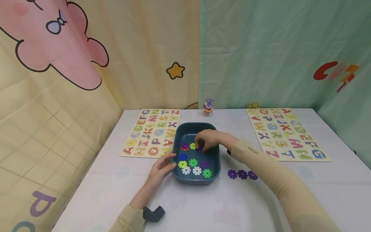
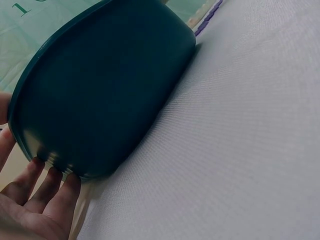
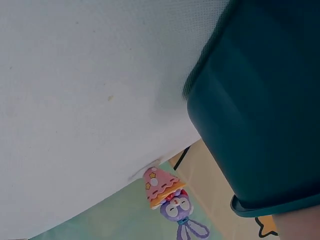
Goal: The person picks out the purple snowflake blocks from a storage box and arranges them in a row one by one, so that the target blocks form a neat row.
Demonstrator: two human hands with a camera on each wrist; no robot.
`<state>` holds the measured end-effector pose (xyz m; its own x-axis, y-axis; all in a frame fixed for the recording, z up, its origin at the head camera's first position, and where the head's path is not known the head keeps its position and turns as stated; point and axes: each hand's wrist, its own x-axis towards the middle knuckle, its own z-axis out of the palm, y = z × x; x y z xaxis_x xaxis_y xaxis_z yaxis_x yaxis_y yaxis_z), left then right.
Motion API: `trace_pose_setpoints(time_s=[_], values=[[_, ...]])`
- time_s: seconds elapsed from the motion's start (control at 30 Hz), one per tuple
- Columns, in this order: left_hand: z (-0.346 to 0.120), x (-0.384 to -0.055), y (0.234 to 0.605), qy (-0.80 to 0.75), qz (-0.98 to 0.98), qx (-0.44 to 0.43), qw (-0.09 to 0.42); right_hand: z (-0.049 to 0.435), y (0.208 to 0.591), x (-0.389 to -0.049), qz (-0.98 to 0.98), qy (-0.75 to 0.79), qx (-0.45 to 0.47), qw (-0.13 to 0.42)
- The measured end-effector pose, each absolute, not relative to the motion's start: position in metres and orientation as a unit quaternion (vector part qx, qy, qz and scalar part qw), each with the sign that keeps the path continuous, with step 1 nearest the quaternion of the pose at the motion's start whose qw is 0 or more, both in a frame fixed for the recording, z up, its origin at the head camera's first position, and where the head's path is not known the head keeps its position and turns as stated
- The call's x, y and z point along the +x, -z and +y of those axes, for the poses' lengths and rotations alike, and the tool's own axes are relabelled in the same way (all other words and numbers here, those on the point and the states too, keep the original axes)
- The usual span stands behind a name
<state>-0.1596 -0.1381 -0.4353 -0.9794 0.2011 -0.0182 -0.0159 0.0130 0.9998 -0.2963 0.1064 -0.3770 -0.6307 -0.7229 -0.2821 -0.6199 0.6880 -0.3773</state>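
Note:
A dark teal plastic tray (image 1: 214, 175) stands on the white table with several flower-shaped snowflake discs inside, among them a white disc (image 1: 197, 170), a blue disc (image 1: 183, 157) and a green disc (image 1: 207, 173). At its left side my left hand (image 1: 162, 166) holds the rim; in the left wrist view its fingertips (image 2: 70, 187) touch the outer wall. My right hand (image 1: 209, 139) reaches down into the tray from the right, thumb and fingers pinching a purple snowflake disc (image 1: 200, 149). The right wrist view shows the tray's outside, with that hand's fingers hidden.
Right of the tray, three purple discs (image 1: 242, 174) lie in a row, partly under the right forearm. Alphabet puzzle boards flank it: a left board (image 1: 130, 153) and a right board (image 1: 324, 158). Behind stands a small rabbit cupcake toy (image 1: 208, 107), before a printed curtain (image 1: 246, 48).

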Motion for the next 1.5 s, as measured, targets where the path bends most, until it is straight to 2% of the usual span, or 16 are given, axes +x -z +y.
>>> trace_pose_setpoints(time_s=[0.33,0.8,1.0,1.23,1.33,1.5], values=[[-0.139,-0.159,0.436,-0.697,0.710,0.067,0.079,0.126,0.362,-0.279,0.871,0.215,-0.412,0.161],[-0.139,-0.159,0.437,-0.696,0.710,0.068,0.084,0.207,0.336,-0.226,0.858,0.354,-0.351,0.125],[-0.139,-0.158,0.437,-0.694,0.712,0.068,0.084,0.243,0.342,-0.202,0.871,0.359,-0.318,0.107],[-0.139,-0.158,0.435,-0.690,0.716,0.064,0.082,0.286,0.355,-0.175,0.885,0.356,-0.297,0.033],[-0.139,-0.159,0.434,-0.693,0.713,0.066,0.083,0.302,0.362,-0.162,0.898,0.354,-0.261,0.008],[-0.139,-0.160,0.435,-0.697,0.709,0.066,0.084,0.324,0.371,-0.146,0.916,0.342,-0.208,0.001]])
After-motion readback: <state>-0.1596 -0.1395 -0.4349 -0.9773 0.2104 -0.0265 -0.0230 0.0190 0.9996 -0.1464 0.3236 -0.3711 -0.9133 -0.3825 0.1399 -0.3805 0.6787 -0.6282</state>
